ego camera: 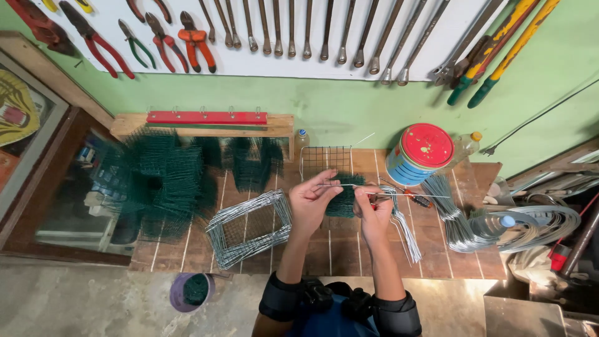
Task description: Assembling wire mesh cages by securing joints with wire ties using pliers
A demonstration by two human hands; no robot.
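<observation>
My left hand (313,201) and my right hand (372,210) are raised over the wooden workbench (337,249). Together they pinch a thin straight silver wire (349,186) that runs between them and sticks out to the right. Red-handled pliers (417,200) lie on the bench just right of my right hand. A small green wire mesh piece (345,201) lies under my hands. A bundle of bent silver wires (405,231) sits by my right wrist. A stack of rectangular wire frames (249,228) lies left of my left hand.
Piles of green mesh panels (165,178) cover the bench's left side. A red-lidded blue tin (419,153), a small upright mesh panel (326,161), wire bundles (452,218) and a plastic bottle (499,223) stand right. Pliers and spanners hang on the wall board (274,62). A purple bucket (192,291) sits on the floor.
</observation>
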